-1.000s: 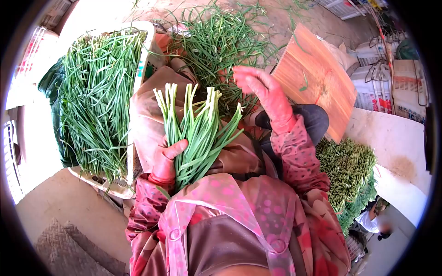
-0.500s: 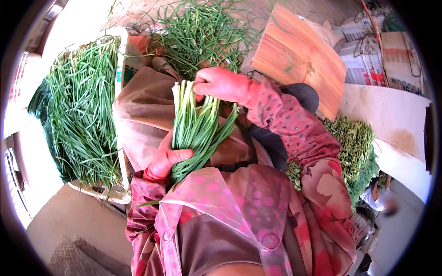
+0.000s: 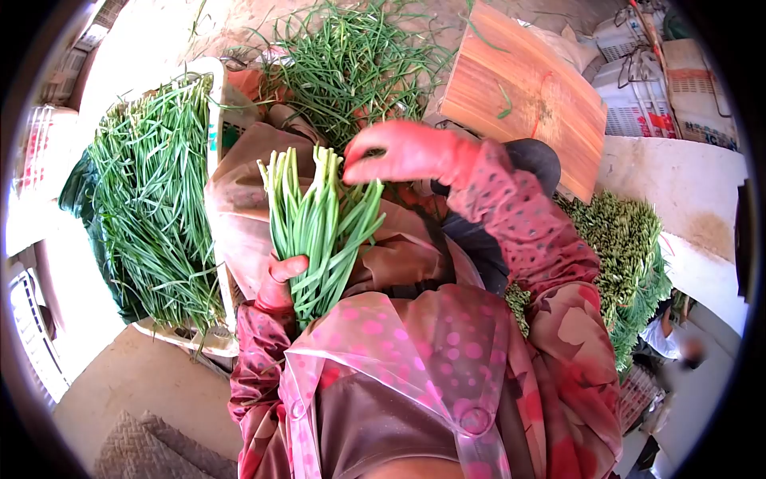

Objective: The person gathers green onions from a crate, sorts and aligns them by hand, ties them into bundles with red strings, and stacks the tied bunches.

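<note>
My left hand (image 3: 281,281), in a red rubber glove, is closed around the lower, leafy part of a bunch of garlic chives (image 3: 315,231) over my lap. The pale cut ends of the bunch point up and spread in uneven clumps. Just right of those ends is my right hand (image 3: 399,156), also red-gloved and slightly blurred. Its thumb and fingers curl together in a pinch, and whatever may be between the tips cannot be made out. A loose pile of chives (image 3: 351,68) lies on the ground beyond my hands.
A pale plastic crate (image 3: 217,136) packed with chives stands on the left. To the right are a tilted wooden board (image 3: 527,96) and stacked bundles (image 3: 614,247) with their stem ends showing. White baskets (image 3: 634,88) stand at the back right; another person (image 3: 670,339) is at the far right.
The bunch has shifted left with my left hand, its pale ends fanning apart more. My right hand has moved off the stem tops, slightly right and down.
</note>
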Demonstrator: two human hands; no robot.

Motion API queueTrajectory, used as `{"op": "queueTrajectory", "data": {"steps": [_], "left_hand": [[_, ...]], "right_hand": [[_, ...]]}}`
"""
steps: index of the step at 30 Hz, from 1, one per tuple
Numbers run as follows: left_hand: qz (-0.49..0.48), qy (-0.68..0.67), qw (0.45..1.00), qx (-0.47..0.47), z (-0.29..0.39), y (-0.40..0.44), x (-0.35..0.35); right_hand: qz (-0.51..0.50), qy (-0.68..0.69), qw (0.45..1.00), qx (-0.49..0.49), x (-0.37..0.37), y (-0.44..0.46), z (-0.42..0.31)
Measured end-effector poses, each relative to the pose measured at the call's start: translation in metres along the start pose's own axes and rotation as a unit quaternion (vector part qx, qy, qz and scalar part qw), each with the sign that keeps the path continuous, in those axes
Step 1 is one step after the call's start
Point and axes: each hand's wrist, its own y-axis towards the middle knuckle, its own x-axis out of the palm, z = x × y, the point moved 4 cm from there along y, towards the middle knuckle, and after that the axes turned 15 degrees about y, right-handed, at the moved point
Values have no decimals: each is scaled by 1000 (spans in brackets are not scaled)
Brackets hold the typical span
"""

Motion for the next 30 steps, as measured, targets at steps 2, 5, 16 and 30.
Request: {"op": "queueTrajectory", "data": {"steps": [2, 5, 16, 30], "left_hand": [[-12, 12, 1000, 11, 6, -2, 12], [-17, 29, 999, 6, 8, -4, 11], [-31, 61, 998, -7, 12, -6, 16], [-2, 52, 999, 14, 8, -4, 7]], "right_hand": [[-36, 53, 996, 58, 29, 10, 16], [-16, 102, 994, 43, 34, 14, 17], [186, -1, 982, 40, -93, 8, 17], [262, 304, 906, 133, -79, -10, 65]]}}
